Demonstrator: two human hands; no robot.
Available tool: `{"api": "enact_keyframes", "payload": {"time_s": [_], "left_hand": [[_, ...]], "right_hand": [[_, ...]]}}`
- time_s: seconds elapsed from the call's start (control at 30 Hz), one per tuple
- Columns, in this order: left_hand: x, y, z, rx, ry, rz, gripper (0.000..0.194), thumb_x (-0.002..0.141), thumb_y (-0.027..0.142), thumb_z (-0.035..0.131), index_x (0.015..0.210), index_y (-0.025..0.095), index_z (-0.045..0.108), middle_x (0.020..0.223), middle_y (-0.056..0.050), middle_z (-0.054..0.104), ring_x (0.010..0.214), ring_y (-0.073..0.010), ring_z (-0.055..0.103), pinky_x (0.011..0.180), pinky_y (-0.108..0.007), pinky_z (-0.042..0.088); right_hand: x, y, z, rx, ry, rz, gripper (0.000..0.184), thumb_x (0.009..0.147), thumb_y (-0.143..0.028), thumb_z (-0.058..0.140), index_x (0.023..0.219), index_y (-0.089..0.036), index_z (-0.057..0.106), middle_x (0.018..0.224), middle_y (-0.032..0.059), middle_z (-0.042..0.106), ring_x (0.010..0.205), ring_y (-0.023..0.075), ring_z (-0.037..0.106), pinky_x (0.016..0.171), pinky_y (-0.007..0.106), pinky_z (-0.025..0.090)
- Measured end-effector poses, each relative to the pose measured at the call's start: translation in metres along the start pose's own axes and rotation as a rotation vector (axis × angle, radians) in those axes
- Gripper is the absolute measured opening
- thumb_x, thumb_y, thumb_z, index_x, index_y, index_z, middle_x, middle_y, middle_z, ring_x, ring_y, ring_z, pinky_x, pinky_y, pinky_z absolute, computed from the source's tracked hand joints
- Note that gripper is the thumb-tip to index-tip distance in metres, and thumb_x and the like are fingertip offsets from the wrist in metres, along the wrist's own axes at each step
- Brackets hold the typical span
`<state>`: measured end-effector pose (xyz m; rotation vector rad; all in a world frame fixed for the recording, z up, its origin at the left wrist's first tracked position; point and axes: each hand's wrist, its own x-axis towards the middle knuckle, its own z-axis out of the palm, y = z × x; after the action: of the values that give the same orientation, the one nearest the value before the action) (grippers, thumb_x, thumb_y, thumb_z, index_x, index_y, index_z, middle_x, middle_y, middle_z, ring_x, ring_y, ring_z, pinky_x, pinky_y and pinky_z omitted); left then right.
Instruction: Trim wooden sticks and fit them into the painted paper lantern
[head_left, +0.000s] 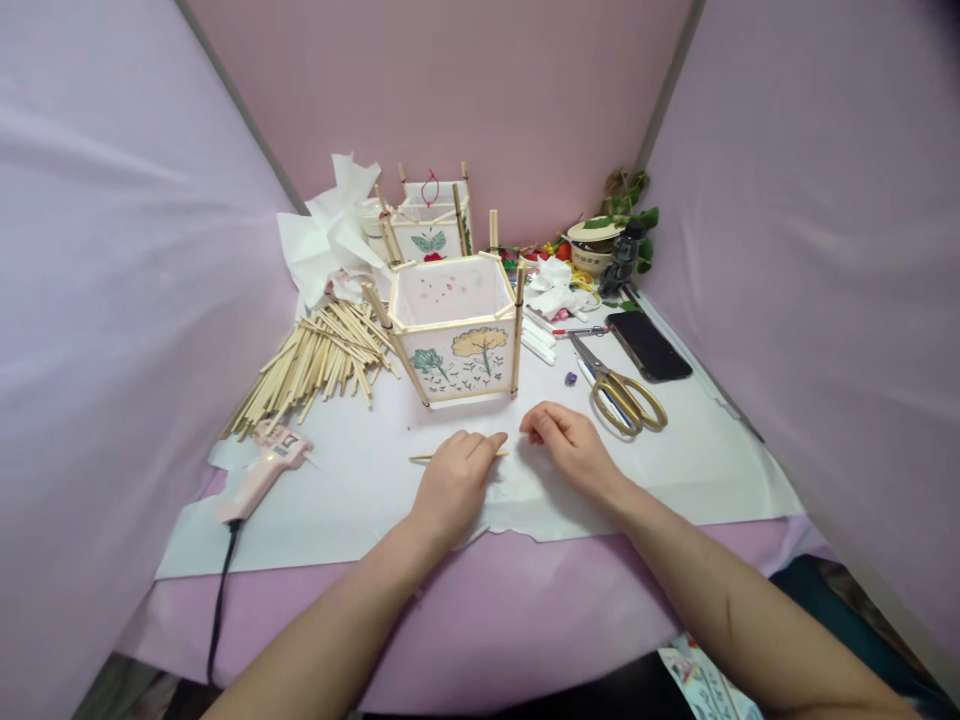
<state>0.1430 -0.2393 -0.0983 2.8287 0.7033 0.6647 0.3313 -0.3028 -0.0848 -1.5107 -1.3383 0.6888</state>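
Note:
My left hand (459, 482) is closed over a thin wooden stick (420, 458) low over the white paper; the stick's ends show on both sides of the fingers. To its right, my right hand (571, 448) has its fingers curled together, a small gap away from the left. Whatever may be between those fingertips is hidden. Just beyond both hands stands a lantern frame (463, 362) of wooden sticks with white panels, its front one drawn with a yellow tree and a green tree. Neither hand touches it.
Left lie a heap of wooden sticks (315, 360) and a pink glue gun (262, 475) with a black cord. Gold-handled scissors (626, 395) and a phone (649, 346) are at right. Behind stand another lantern (431, 238), crumpled tissue (330, 235) and a lidded bowl (592, 250).

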Motion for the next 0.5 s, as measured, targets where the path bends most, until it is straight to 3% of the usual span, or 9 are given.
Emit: {"api": "enact_keyframes", "payload": {"time_s": [0.1, 0.17, 0.3, 0.5], "left_hand": [[-0.002, 0.000, 0.000, 0.020, -0.006, -0.017, 0.028, 0.092, 0.018, 0.044, 0.117, 0.013, 0.057, 0.078, -0.005, 0.062, 0.074, -0.0191, 0.054, 0.066, -0.032, 0.045], [-0.001, 0.003, -0.003, 0.003, -0.002, -0.021, 0.030, 0.094, 0.023, 0.043, 0.118, 0.012, 0.056, 0.080, -0.006, 0.063, 0.076, -0.0194, 0.054, 0.068, -0.033, 0.045], [0.002, 0.009, -0.009, -0.010, -0.021, -0.010, 0.033, 0.096, 0.026, 0.038, 0.120, 0.012, 0.054, 0.084, -0.007, 0.062, 0.078, -0.0199, 0.052, 0.072, -0.035, 0.045], [0.002, 0.007, -0.008, 0.016, -0.007, -0.027, 0.024, 0.095, 0.019, 0.037, 0.107, 0.014, 0.058, 0.079, -0.006, 0.061, 0.075, -0.0195, 0.051, 0.067, -0.033, 0.043]], "right_hand": [[0.009, 0.012, -0.036, -0.476, 0.287, 0.002, 0.023, 0.087, -0.035, 0.051, 0.097, -0.016, 0.059, 0.097, 0.0098, 0.060, 0.087, 0.0206, 0.057, 0.079, 0.032, 0.042], [0.011, 0.020, -0.063, -0.713, 0.375, 0.151, 0.027, 0.085, -0.035, 0.052, 0.099, -0.013, 0.060, 0.103, 0.0154, 0.058, 0.095, 0.0252, 0.056, 0.081, 0.034, 0.041], [0.010, 0.029, -0.092, -0.908, 0.221, 0.453, 0.034, 0.086, -0.041, 0.048, 0.091, -0.011, 0.063, 0.090, 0.0186, 0.063, 0.080, 0.0265, 0.059, 0.067, 0.033, 0.039], [0.015, 0.028, -0.098, -0.861, 0.057, 0.538, 0.028, 0.080, -0.039, 0.053, 0.079, -0.013, 0.065, 0.076, 0.0134, 0.066, 0.064, 0.0204, 0.059, 0.054, 0.028, 0.032]]}}
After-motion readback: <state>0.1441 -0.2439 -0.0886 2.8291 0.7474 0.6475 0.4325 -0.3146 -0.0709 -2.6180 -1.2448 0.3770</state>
